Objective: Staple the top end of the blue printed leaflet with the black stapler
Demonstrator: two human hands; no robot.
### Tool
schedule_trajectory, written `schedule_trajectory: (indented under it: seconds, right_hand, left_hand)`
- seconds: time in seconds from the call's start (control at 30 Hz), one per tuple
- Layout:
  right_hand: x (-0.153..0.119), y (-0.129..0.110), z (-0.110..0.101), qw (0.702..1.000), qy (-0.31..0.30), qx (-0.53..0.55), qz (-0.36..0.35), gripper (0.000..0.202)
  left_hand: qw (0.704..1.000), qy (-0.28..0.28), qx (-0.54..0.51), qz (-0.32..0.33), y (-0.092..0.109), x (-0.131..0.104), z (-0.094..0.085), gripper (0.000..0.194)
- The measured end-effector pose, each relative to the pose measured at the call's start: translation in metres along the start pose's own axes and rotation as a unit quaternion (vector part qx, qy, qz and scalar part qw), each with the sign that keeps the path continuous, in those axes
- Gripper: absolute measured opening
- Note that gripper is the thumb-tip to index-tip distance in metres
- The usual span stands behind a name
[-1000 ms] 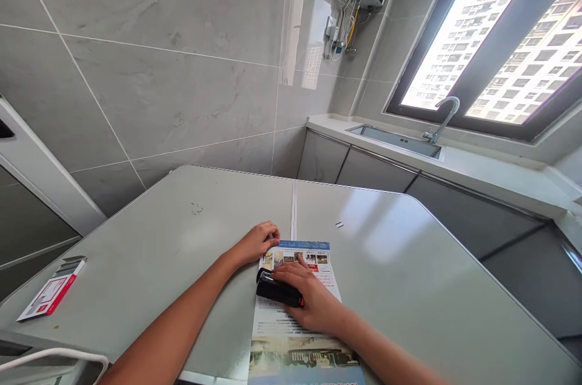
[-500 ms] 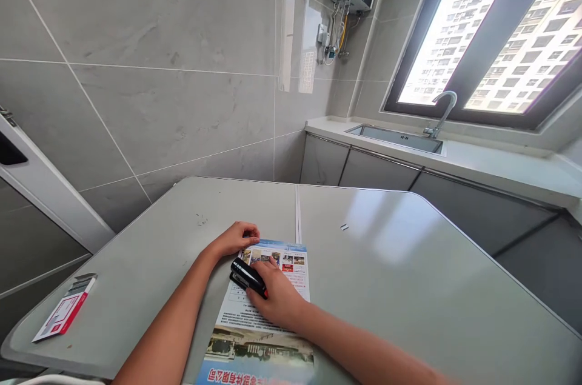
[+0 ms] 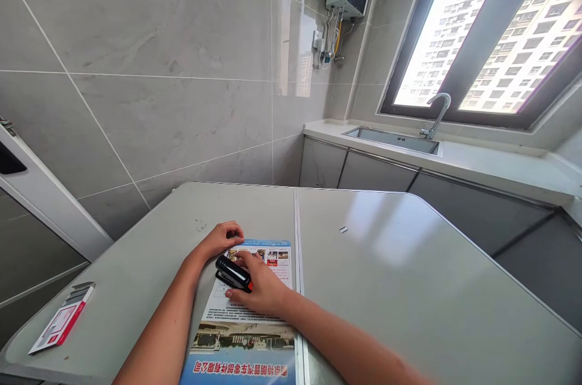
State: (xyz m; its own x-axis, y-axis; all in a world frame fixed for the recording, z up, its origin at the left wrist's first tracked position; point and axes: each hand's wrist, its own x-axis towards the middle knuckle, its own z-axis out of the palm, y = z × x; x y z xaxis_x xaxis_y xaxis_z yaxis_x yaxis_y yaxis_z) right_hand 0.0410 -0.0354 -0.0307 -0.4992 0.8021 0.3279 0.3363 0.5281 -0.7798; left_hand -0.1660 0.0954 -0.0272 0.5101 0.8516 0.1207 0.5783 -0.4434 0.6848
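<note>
Between the right hand's (image 3: pixel 260 289) thumb and fingers lies the stapler's (image 3: pixel 232 271) red-marked end.

Left arm (image 3: pixel 166 312) bare, reaching forward and rightward; left hand (image 3: pixel 222 237) farther out, back up, fingers curled over, grip unclear. Right arm (image 3: pixel 331 333) also bare, slanting in from lower right, right hand (image 3: pixel 261 288) nearer the body, palm down, thumb (image 3: pixel 234 296) parted from fingers, both pointing left. Hands close, not touching.
</note>
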Motion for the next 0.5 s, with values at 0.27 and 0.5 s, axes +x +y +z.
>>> schedule_trajectory:
  seconds: [0.27,0.5]
  right_hand:
    - [-0.027,0.084,-0.168,0.952,0.188,-0.181,0.163,0.03]
    - [-0.094,0.154,-0.246,0.929,0.197,-0.237,0.205,0.043]
  left_hand:
    - [1.0,-0.013,0.0,-0.001,0.001,0.0,0.004,0.028]
    - [0.997,0.076,-0.029,-0.003,-0.007,0.005,0.012,0.032]
